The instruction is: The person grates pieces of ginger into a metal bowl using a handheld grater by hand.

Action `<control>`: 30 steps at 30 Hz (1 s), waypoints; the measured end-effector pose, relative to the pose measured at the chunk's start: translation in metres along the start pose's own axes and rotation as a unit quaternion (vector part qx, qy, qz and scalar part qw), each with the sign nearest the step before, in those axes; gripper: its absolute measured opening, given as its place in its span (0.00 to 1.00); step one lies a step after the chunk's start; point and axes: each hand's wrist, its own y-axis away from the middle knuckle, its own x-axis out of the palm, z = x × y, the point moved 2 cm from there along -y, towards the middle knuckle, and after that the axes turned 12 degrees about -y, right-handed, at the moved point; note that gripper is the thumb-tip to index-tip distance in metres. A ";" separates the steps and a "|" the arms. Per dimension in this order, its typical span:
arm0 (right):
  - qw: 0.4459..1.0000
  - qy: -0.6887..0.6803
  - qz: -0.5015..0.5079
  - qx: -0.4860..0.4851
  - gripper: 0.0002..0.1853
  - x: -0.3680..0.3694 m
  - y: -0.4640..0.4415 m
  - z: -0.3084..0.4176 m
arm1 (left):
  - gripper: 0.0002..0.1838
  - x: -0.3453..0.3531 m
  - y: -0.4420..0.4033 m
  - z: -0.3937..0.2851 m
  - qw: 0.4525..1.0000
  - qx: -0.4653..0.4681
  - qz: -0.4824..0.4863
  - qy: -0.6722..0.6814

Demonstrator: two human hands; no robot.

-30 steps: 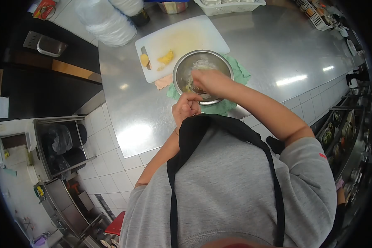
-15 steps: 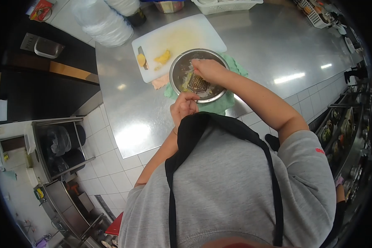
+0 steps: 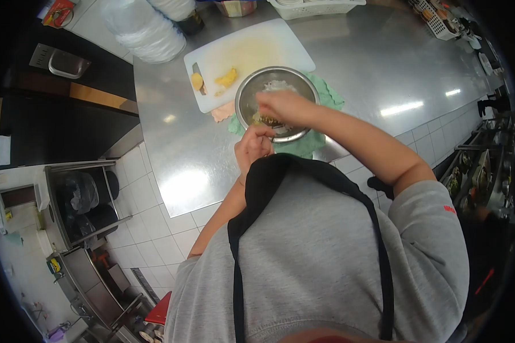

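A steel mixing bowl (image 3: 243, 86) stands on a green cloth (image 3: 329, 94) and holds pale shreds (image 3: 277, 86). Inside its near half leans a metal grater (image 3: 270, 120), mostly covered by my right hand. My right hand (image 3: 286, 107) is closed in a fist over the grater, blurred a little; what it grips is hidden. At the bowl's near left rim, my left hand (image 3: 254, 146) has its fingers curled on the grater's near end, its hold partly hidden. Left of the bowl lies a white cutting board (image 3: 269, 46) with yellow peelings (image 3: 226, 77) and a round yellow piece (image 3: 197, 81).
The steel table (image 3: 366, 63) extends to the right. Stacked clear plastic containers (image 3: 146, 34) stand at the back left, and a white basket (image 3: 320, 8) sits at the back edge. A peach cloth (image 3: 223, 112) shows under the board. Another person's dark clothing (image 3: 486, 257) appears at the right.
My right hand has moved slightly left and down along the grater, covering more of it. My left hand stays at the rim. The person at the right has shifted.
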 end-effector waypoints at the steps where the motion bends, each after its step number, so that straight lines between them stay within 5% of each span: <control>1: 0.999 0.021 -0.020 0.018 0.09 -0.002 -0.002 -0.013 | 0.33 0.001 -0.001 0.002 1.000 0.009 0.005 -0.006; 15: 0.992 0.081 -0.037 0.094 0.07 0.003 -0.001 -0.028 | 0.30 -0.001 -0.010 -0.004 0.998 0.025 -0.021 -0.050; 21: 0.997 0.010 -0.066 0.038 0.07 -0.002 0.015 -0.010 | 0.29 0.000 -0.013 -0.001 0.998 0.018 -0.028 -0.045; 23: 0.987 0.069 -0.058 0.133 0.07 -0.004 0.008 -0.022 | 0.29 0.000 -0.013 -0.003 0.999 0.026 -0.029 -0.035; 28: 0.998 0.004 -0.067 0.018 0.06 0.006 0.026 0.021 | 0.30 -0.004 -0.016 -0.005 0.997 0.023 -0.066 -0.022; 30: 0.994 0.037 -0.084 0.051 0.07 0.005 0.024 -0.003 | 0.30 -0.002 -0.014 -0.004 0.998 0.017 -0.062 -0.021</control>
